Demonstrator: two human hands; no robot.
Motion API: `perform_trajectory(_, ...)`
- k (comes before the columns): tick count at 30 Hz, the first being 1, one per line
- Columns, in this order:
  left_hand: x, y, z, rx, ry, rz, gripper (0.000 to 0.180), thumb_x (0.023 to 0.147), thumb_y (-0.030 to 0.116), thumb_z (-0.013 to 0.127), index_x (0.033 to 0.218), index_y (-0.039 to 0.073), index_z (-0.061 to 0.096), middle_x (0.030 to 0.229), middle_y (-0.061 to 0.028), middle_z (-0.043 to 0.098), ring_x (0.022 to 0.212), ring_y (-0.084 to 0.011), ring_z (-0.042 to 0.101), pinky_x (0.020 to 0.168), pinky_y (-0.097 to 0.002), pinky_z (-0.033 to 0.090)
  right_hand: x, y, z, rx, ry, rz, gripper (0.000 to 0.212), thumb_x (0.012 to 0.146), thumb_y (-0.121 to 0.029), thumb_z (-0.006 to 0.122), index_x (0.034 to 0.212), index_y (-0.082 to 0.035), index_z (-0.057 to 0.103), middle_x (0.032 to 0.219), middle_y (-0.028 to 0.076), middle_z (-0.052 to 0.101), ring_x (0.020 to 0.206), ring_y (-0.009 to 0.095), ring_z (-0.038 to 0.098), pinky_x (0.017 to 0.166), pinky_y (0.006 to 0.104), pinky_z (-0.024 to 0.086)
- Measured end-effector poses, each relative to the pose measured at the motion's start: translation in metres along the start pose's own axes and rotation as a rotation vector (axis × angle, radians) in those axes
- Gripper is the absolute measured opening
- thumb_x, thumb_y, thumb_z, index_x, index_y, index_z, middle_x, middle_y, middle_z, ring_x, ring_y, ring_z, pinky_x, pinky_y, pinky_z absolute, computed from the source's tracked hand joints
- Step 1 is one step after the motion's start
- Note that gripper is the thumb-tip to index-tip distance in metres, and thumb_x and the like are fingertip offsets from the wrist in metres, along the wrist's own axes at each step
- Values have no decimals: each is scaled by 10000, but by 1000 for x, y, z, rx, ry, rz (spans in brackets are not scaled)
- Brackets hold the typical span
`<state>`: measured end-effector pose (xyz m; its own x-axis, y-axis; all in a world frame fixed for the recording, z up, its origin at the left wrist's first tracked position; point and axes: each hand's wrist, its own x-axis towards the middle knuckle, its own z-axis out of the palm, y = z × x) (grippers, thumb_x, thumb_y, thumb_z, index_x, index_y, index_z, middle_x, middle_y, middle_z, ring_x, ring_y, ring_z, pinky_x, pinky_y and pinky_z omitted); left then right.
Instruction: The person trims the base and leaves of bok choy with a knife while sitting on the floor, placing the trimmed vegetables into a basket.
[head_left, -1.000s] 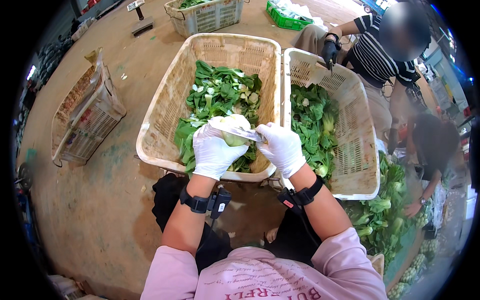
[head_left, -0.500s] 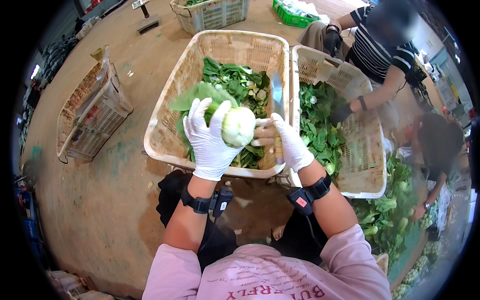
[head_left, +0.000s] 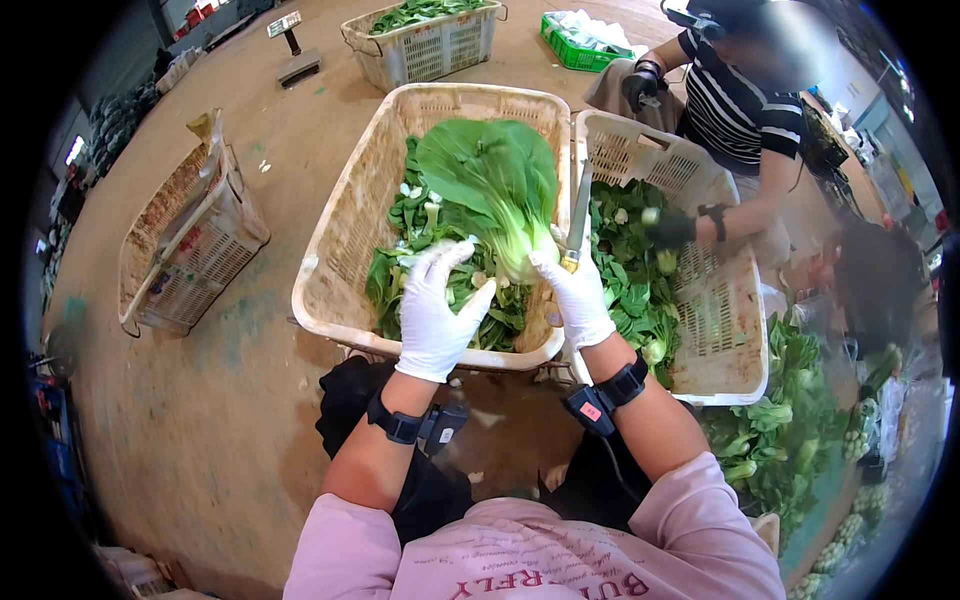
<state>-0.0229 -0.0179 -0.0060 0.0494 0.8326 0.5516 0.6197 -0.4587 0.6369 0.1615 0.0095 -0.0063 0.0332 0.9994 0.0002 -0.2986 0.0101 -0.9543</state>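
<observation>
A leafy head of bok choy (head_left: 490, 185) is over the large crate in front of me, its broad green leaves pointing away and its pale stalk base toward me. My right hand (head_left: 580, 300), in a white glove, is closed around a knife (head_left: 580, 215) whose blade points away from me. The right thumb touches the bok choy's base, while the other fingers are mostly hidden. Just left of the base, my gloved left hand (head_left: 438, 315) is open, thumb and fingers apart, with nothing in it. Loose leaves and stalk pieces (head_left: 410, 225) lie in the crate below.
The dirty white crate (head_left: 330, 255) adjoins a second crate (head_left: 750, 340) of greens, where a co-worker's dark-gloved hand (head_left: 670, 228) reaches in. More bok choy (head_left: 770, 440) lies to the right. Another crate (head_left: 200, 245) stands left; a scale (head_left: 297, 65) stands beyond.
The bok choy has turned from sideways, base toward the right, to leaves pointing away from me. My left hand has let go of it and opened. The right hand still holds the knife.
</observation>
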Motion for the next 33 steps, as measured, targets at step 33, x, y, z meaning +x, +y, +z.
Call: perform_trajectory(33, -9, -38, 39, 17, 73, 74, 637, 798, 99, 643, 1360, 17, 354, 1068, -38, 578, 965, -147, 552, 894, -280, 441, -24, -39, -6, -101, 93, -261, 186, 913, -119, 573, 1080, -50, 617, 870, -41, 600, 603, 3, 402, 537, 164, 336)
